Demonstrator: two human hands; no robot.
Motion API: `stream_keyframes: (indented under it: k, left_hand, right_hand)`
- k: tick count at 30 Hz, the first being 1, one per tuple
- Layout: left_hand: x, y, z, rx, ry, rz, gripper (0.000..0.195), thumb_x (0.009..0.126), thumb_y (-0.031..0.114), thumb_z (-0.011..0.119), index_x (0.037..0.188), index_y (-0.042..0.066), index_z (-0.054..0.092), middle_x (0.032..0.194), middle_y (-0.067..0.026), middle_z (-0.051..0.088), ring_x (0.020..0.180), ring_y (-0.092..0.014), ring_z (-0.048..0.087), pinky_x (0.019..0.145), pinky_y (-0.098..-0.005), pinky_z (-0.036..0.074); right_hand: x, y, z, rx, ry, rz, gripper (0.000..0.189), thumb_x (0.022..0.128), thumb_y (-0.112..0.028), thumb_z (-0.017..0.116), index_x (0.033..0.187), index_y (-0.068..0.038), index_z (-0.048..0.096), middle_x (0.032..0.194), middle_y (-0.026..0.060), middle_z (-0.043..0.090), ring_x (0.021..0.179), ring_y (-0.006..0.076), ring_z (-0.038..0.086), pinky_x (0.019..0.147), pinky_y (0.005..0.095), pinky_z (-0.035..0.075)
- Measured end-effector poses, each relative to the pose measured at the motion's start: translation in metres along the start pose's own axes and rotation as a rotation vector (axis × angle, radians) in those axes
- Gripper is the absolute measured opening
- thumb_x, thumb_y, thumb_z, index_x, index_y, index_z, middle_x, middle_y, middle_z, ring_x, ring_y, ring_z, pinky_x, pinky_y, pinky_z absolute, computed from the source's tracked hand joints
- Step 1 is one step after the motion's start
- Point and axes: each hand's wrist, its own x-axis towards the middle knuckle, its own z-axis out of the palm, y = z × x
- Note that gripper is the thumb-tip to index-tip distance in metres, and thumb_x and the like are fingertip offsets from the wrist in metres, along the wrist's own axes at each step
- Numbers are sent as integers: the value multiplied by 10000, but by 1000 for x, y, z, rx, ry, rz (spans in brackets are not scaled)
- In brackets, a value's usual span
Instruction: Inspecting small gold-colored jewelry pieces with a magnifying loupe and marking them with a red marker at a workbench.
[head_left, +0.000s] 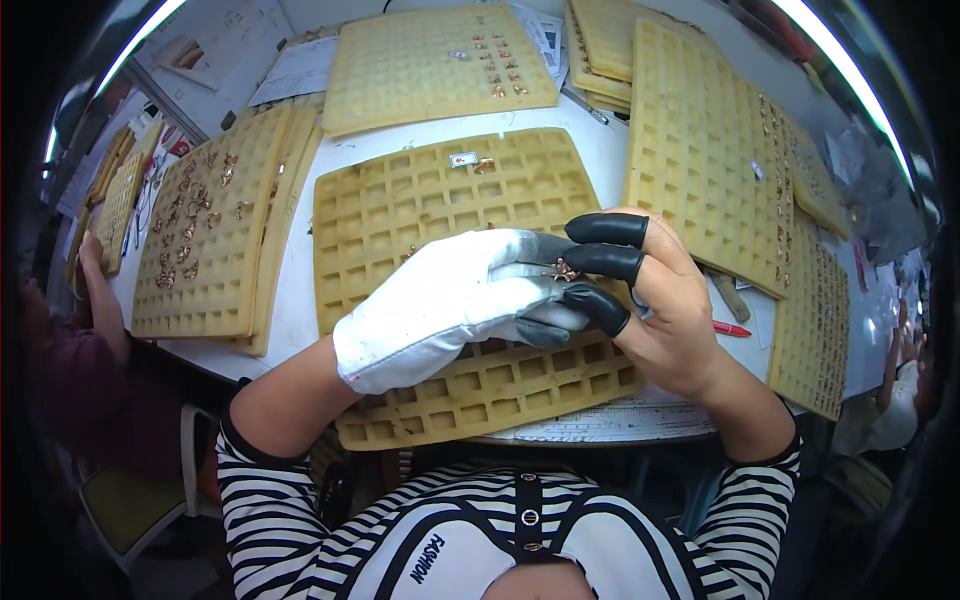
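Observation:
My left hand (457, 300) wears a white glove with grey fingertips. It grips a small copper-coloured metal piece (564, 270) between its fingertips. My right hand (667, 300), with black finger cots on the thumb and two fingers, meets the left at that same piece and pinches it from the right. Both hands are above a yellow foam tray (390, 206) with rows of square pockets. One copper-coloured piece (485, 166) lies near the tray's far edge, beside a small label (463, 159) bearing writing. Part of the tray is hidden beneath my hands.
Another pocketed tray (397, 75) lies behind, with several copper pieces. Stacked trays stand at left (225, 300) and right (697, 150). A red pen (731, 328) and a metal tool (585, 105) lie on the white table (607, 154). A person's arm (105, 300) is at far left.

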Motion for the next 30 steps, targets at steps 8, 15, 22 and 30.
stream_keyframes:
  k: [8, 15, 22, 30]
  left_hand:
    - [-2, -4, 1, -234, -44, 9, 449, 928, 187, 547, 1264, -85, 425, 1127, -167, 585, 988, -230, 625, 866, -331, 520]
    - [-2, -4, 2, -169, -19, 35, 431, 935, 181, 534, 1262, -78, 428, 1110, -165, 599, 978, -222, 633, 868, -335, 519]
    - [-2, 0, 6, -176, -29, -5, 442, 920, 146, 543, 1282, -68, 408, 1120, -189, 592, 994, -253, 624, 868, -366, 517]
    - [-1, -2, 2, -295, -63, 2, 424, 938, 157, 511, 1274, -79, 404, 1095, -187, 588, 970, -249, 627, 858, -357, 520]
  right_hand:
    - [0, -4, -1, 179, -28, 150, 202, 784, -56, 668, 984, -34, 660, 1094, 129, 604, 1028, 255, 566, 881, 334, 435]
    - [-2, -3, 2, 262, 23, 206, 144, 781, 8, 624, 924, -4, 634, 1037, 117, 610, 972, 253, 577, 845, 329, 447]
    - [-5, 1, 7, 586, 16, 397, 101, 816, 3, 614, 915, 7, 633, 1007, 79, 609, 953, 167, 573, 834, 284, 447]
    - [-2, -4, 3, 395, 39, 280, 112, 791, -10, 634, 903, -2, 634, 1035, 102, 609, 982, 213, 579, 859, 306, 439]
